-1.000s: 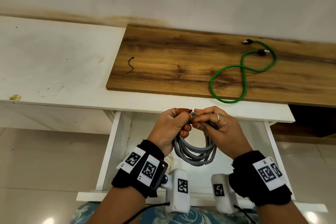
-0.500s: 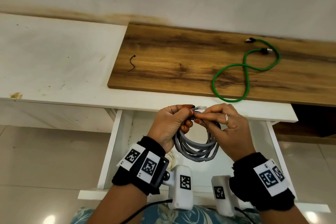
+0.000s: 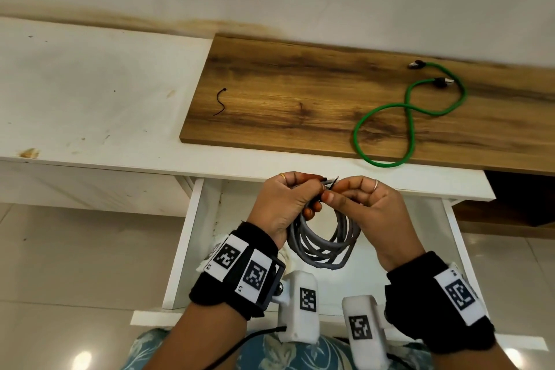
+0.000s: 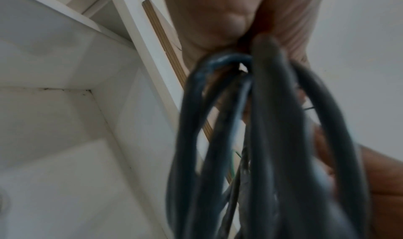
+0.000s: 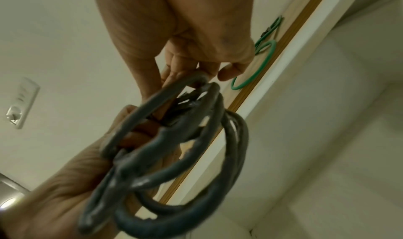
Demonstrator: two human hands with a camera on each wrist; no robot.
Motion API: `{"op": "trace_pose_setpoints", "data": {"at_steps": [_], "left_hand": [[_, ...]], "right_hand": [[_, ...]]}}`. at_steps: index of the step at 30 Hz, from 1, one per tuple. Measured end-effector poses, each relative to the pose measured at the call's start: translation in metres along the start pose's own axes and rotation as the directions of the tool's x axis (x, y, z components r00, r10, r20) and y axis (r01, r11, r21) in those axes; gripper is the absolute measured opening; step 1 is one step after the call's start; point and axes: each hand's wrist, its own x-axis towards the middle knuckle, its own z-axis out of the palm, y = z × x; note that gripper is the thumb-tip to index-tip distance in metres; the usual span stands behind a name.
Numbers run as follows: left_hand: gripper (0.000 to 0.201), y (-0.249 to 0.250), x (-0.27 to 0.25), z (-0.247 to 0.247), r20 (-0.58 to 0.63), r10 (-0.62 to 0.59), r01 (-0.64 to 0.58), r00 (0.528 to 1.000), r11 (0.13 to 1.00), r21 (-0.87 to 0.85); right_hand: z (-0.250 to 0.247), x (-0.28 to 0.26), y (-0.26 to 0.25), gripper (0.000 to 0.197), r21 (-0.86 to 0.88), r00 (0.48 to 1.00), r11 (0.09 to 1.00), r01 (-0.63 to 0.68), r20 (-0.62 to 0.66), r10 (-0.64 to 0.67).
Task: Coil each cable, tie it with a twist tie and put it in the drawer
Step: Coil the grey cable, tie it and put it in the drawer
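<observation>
A coiled grey cable (image 3: 322, 242) hangs over the open white drawer (image 3: 192, 237). My left hand (image 3: 288, 201) grips the top of the coil, fingers curled round the strands (image 4: 257, 122). My right hand (image 3: 357, 198) pinches a thin black twist tie (image 3: 332, 182) at the top of the coil (image 5: 174, 148), between thumb and fingertips. A green cable (image 3: 408, 117) lies loose in a figure-eight on the wooden board (image 3: 285, 105), also seen in the right wrist view (image 5: 259, 65). A second black twist tie (image 3: 221, 100) lies on the board's left end.
The board sits on a white desk (image 3: 90, 93) against a white wall. The drawer stands pulled out under the desk's front edge, with tiled floor (image 3: 75, 264) on both sides. A wall socket (image 5: 20, 103) shows in the right wrist view.
Both hands have stayed at the top of the grey coil; the right fingers have shifted on the twist tie, whose ends now stick up between the hands.
</observation>
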Motion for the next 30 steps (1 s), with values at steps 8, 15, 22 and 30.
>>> {"op": "trace_pose_setpoints", "data": {"at_steps": [8, 15, 22, 30], "left_hand": [[0.008, -0.001, 0.003, 0.001, -0.02, -0.031, 0.03, 0.999, 0.998, -0.06], [0.012, -0.003, 0.004, 0.005, -0.028, -0.037, 0.035, 0.999, 0.996, -0.086], [0.006, -0.005, 0.003, 0.005, -0.067, 0.006, -0.009, 0.998, 0.999, -0.044], [0.015, -0.006, 0.0, 0.01, -0.086, 0.069, -0.067, 0.994, 0.998, 0.018]], "right_hand": [[0.007, -0.005, -0.005, 0.013, -0.023, 0.995, 0.999, 0.027, -0.095, -0.029], [0.012, -0.011, -0.008, 0.017, -0.338, 0.956, 0.938, 0.081, -0.239, -0.168], [0.02, -0.016, -0.014, 0.012, -0.646, 0.913, 0.762, 0.041, -0.286, -0.291], [0.019, -0.012, -0.007, 0.006, -0.735, 0.901, 0.678, 0.007, -0.289, -0.323]]}}
